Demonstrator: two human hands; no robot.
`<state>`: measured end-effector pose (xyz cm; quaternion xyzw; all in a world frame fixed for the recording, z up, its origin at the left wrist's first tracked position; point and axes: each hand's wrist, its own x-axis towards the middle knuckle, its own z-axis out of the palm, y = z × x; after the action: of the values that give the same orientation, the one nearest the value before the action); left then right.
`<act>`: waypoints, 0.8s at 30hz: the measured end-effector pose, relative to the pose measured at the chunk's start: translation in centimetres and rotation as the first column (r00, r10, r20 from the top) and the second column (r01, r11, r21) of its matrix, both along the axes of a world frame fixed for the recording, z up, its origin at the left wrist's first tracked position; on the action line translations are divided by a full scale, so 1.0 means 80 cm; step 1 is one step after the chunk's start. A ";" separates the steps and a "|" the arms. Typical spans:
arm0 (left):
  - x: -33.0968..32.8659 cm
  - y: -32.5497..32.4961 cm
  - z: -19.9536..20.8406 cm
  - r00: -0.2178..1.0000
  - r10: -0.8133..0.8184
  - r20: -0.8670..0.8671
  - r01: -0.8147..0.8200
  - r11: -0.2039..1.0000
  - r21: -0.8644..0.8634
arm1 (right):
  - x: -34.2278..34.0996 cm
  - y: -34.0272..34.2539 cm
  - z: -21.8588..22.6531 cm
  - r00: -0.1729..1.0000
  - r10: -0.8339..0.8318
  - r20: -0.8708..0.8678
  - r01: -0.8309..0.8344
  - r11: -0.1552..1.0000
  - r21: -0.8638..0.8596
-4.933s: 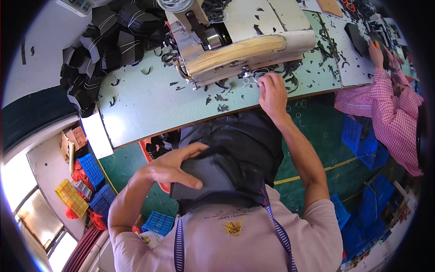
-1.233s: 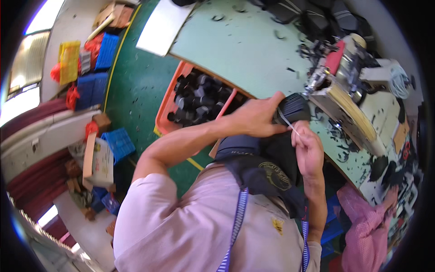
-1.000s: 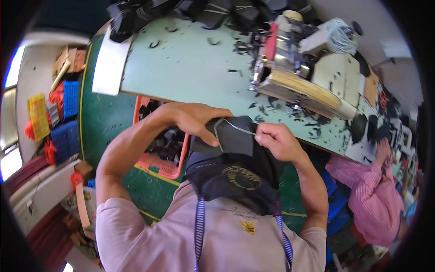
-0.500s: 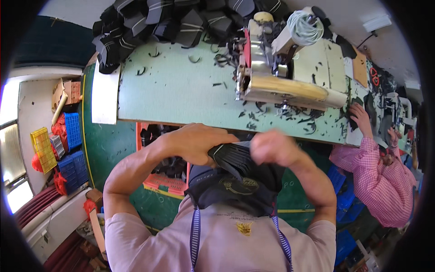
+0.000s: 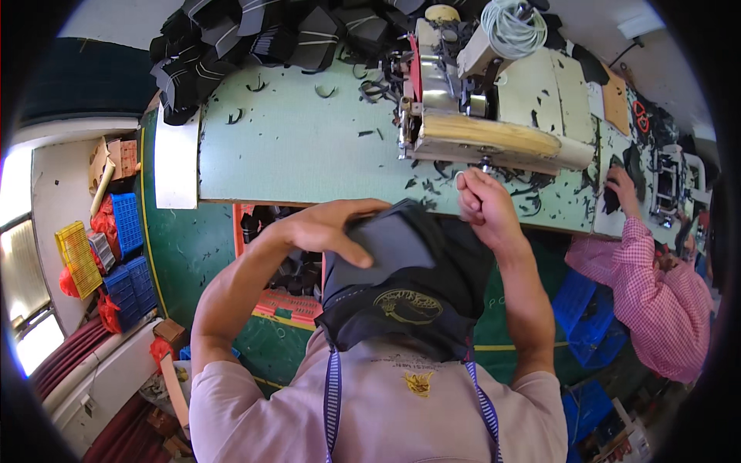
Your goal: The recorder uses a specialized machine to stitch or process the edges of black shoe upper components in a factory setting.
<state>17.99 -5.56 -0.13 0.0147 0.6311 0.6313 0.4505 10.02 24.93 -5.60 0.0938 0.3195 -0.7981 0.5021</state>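
Note:
In my lap, over the black apron (image 5: 397,320), rests a stack of dark grey flat pieces (image 5: 395,243). My left hand (image 5: 328,231) grips it from the left side, thumb across the top face and fingers along the far edge. My right hand (image 5: 486,204) is raised to the right of the stack, near the table's front edge, with its fingers curled closed. A thin pale loop (image 5: 458,179), like a rubber band, shows at its fingertips. No pale band shows around the stack.
Dark bundles with pale bands (image 5: 262,42) are heaped at the table's far left. A machine with a wooden-edged cover (image 5: 494,139) stands on the green table (image 5: 293,147), dark scraps around it. A red crate (image 5: 289,305) sits below. A co-worker's hand (image 5: 624,190) works at right.
My right hand has moved up and right, away from the stack, with the pale loop. The stack has turned its flat face upward in my left hand.

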 end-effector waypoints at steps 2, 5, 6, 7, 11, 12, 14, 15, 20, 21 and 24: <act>0.002 -0.022 -0.016 0.987 0.098 0.128 -0.101 0.995 0.018 | 0.005 0.026 -0.049 0.823 0.255 -0.507 0.242 0.651 0.720; 0.003 -0.052 -0.034 0.952 0.306 0.022 -0.276 0.884 -0.378 | 0.010 0.038 -0.064 0.197 0.726 -0.659 0.684 0.379 0.623; 0.006 -0.055 -0.039 0.951 0.309 0.015 -0.281 0.882 -0.378 | 0.010 0.043 -0.066 0.154 0.785 -0.600 0.727 0.321 0.607; 0.005 -0.056 -0.040 0.939 0.301 -0.164 -0.339 0.744 -0.576 | 0.007 0.045 -0.067 0.146 0.785 -0.602 0.733 0.323 0.599; 0.001 -0.055 -0.050 0.839 0.179 -0.514 -0.544 0.291 -0.787 | 0.006 0.044 -0.082 0.241 0.866 -0.438 0.733 0.133 0.667; 0.002 -0.052 -0.062 0.809 0.139 -0.571 -0.587 0.223 -0.778 | 0.005 0.045 -0.082 0.215 0.872 -0.439 0.790 0.109 0.604; 0.002 -0.057 -0.084 0.820 0.191 -0.539 -0.569 0.176 -0.803 | 0.010 0.018 -0.065 0.158 0.873 -0.462 0.868 0.101 0.486; 0.000 -0.063 -0.091 0.826 0.230 -0.515 -0.552 0.139 -0.822 | 0.013 -0.010 -0.055 0.143 0.870 -0.472 0.858 0.129 0.498; -0.023 -0.061 -0.082 0.868 0.194 -0.458 -0.491 0.188 -0.851 | 0.046 -0.157 -0.084 0.685 0.287 -0.669 0.155 0.841 0.519; -0.019 -0.060 -0.082 0.869 0.203 -0.451 -0.489 0.212 -0.846 | 0.047 -0.187 -0.101 0.715 0.239 -0.657 0.157 0.861 0.484; -0.005 -0.058 -0.084 0.866 0.229 -0.444 -0.494 0.252 -0.832 | 0.024 -0.261 -0.080 0.919 0.144 -0.368 0.030 0.903 0.428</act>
<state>17.59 -10.21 -6.88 -0.3157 0.9073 0.2391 0.1414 11.90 4.02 -12.03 0.0302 0.5822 -0.6962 0.4189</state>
